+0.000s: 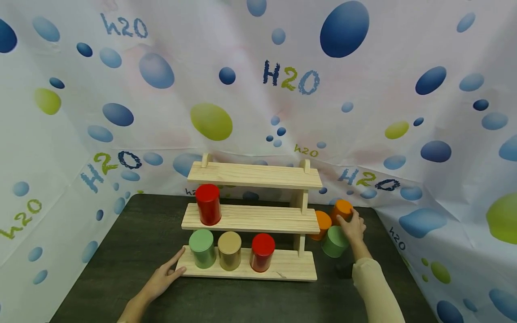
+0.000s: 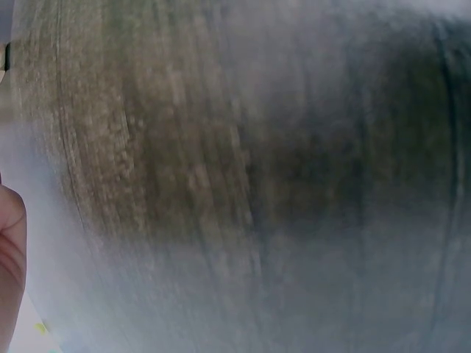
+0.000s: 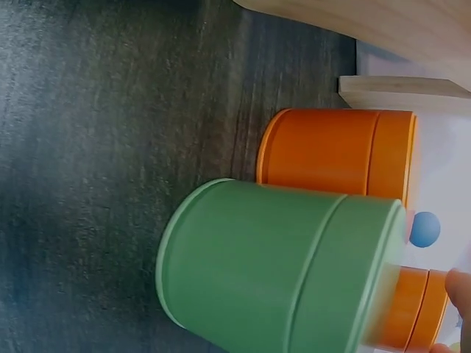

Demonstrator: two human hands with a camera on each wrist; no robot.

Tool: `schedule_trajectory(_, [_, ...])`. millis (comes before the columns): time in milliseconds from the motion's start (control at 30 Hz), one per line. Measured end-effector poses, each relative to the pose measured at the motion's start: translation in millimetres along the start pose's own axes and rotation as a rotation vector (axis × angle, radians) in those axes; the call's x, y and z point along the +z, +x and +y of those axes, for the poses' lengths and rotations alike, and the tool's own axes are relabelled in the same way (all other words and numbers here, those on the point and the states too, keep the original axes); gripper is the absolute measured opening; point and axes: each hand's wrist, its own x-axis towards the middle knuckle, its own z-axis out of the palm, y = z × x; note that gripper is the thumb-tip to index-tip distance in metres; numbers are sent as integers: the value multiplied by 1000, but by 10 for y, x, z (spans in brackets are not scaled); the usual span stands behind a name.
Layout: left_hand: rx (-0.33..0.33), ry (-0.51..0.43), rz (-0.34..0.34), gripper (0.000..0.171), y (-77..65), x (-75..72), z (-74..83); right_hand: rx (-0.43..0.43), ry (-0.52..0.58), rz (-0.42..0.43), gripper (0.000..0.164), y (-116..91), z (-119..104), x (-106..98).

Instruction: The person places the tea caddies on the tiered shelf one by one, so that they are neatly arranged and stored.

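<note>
At the right of the head view, my right hand [image 1: 354, 229] grips the rear orange canister [image 1: 341, 211], thumb on its left side, fingers on its right. Its fingertips [image 3: 461, 290] show by that canister's lid in the right wrist view. Just in front stands a green canister [image 1: 335, 242], with another orange canister [image 1: 322, 224] beside the shelf. My left hand [image 1: 159, 282] touches the left end of the wooden shelf's bottom board [image 1: 288, 268], index finger and thumb extended and spread apart. The left wrist view shows mostly blurred dark tabletop.
On the bottom board stand a green canister [image 1: 203, 251], a gold canister [image 1: 229, 253] and a red canister [image 1: 261, 255]. Another red canister [image 1: 208, 206] is on the middle board [image 1: 258, 218]. Behind the dark table [image 1: 121, 251] hangs a patterned white sheet [image 1: 250, 107].
</note>
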Motion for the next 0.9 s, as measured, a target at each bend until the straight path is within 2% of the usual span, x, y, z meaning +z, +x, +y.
schedule_trajectory(200, [28,3,-16,69,-4,4,0,-16,-42,-12,73,52,11,-12])
schedule_trajectory(333, [30,7,-21,69,-8,8,-2,-9,-91,-40,71,65,12,-25])
schedule_trajectory(433, [26,9,-17,69,-8,10,-5,1,-106,-30,70,46,16,-24])
schedule_trajectory(900, [8,9,3,70,-3,-3,-17,-24,-57,201,55,-105,87,5])
